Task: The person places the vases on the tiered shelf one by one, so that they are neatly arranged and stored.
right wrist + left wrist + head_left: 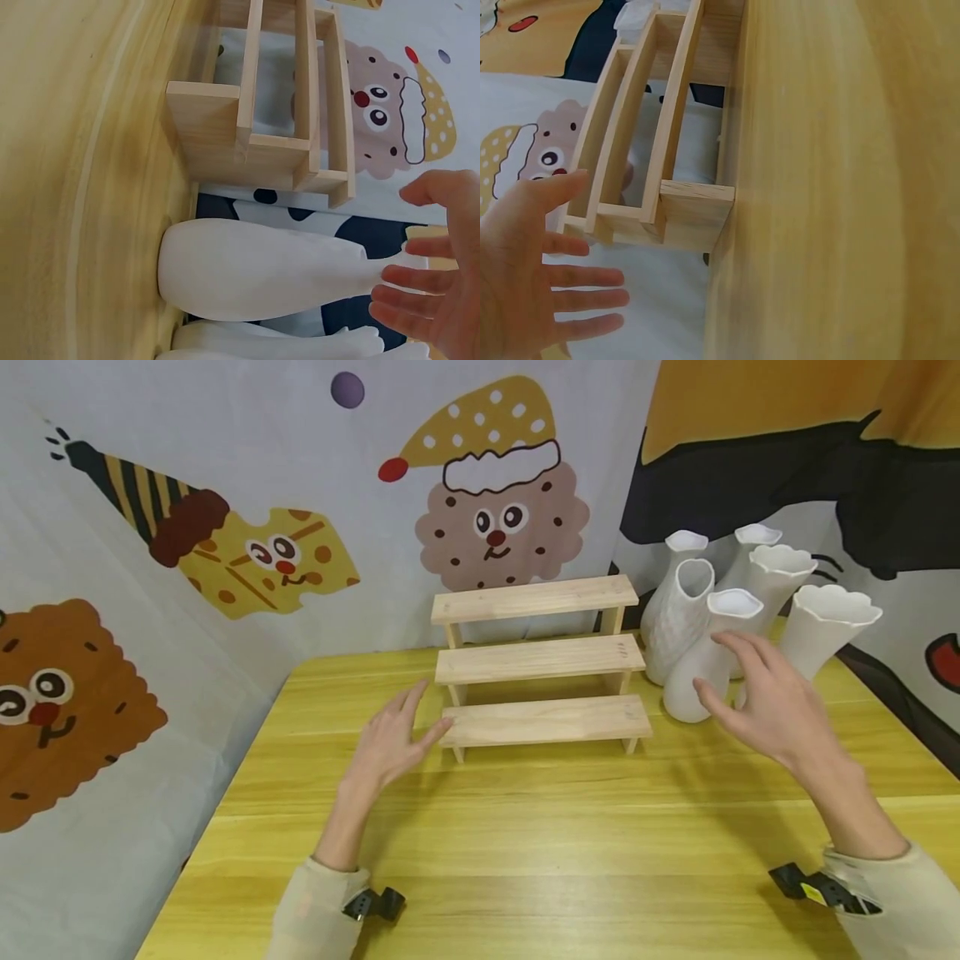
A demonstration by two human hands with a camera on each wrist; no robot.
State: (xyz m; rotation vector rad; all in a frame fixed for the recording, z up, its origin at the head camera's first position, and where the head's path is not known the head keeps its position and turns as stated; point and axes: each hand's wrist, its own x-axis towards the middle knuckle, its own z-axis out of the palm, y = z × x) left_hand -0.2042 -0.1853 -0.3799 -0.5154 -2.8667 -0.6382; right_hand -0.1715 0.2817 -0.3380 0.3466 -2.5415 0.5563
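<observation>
A pale wooden three-step rack (543, 722) stands on the table. My left hand (386, 743) hovers by the rack's left end, its fingers spread and holding nothing. In the left wrist view the thumb of that hand (514, 277) overlaps the rack's end (697, 214). Over to the right, my right hand (783, 706) reaches toward the frontmost white vase (697, 681), thumb and fingers apart. In the right wrist view the fingertips of the right hand (457, 292) are right at the neck of a white vase (255, 270), without curling round it.
Several more white vases with wavy rims, among them a textured one (671, 631) and a flared one (825, 618), crowd together right of the rack. The yellow wood-grain table (525, 852) extends in front. A cartoon-printed cloth (262, 460) hangs behind.
</observation>
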